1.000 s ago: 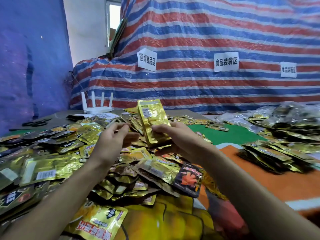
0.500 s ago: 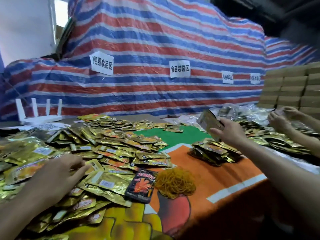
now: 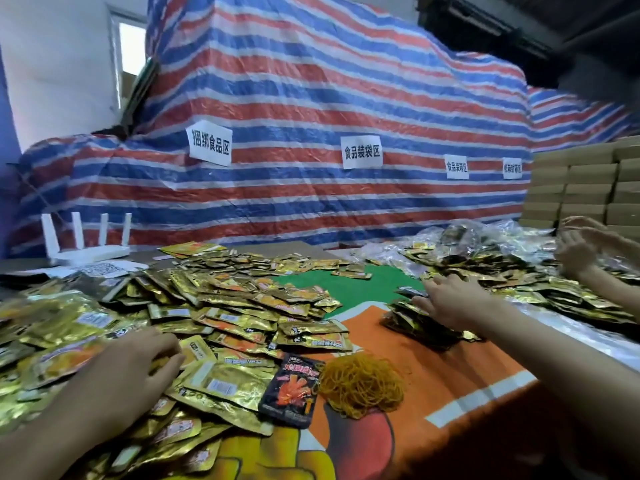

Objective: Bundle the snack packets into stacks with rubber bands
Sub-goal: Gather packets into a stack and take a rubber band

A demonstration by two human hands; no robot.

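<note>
Gold foil snack packets [image 3: 242, 308]: likely light, slippery; pinch stack mid-width. Right hand [image 3: 450, 301] flat on bundles [image 3: 420, 325]; left hand [image 3: 138, 372] grip unclear.

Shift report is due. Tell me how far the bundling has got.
Done: a small pile of stacks sits on the orange mat, bands not discernible. In hand: the right hand lies on that pile; the left hand rests on the loose packets. Left: that large heap and the mound of rubber bands.
</note>
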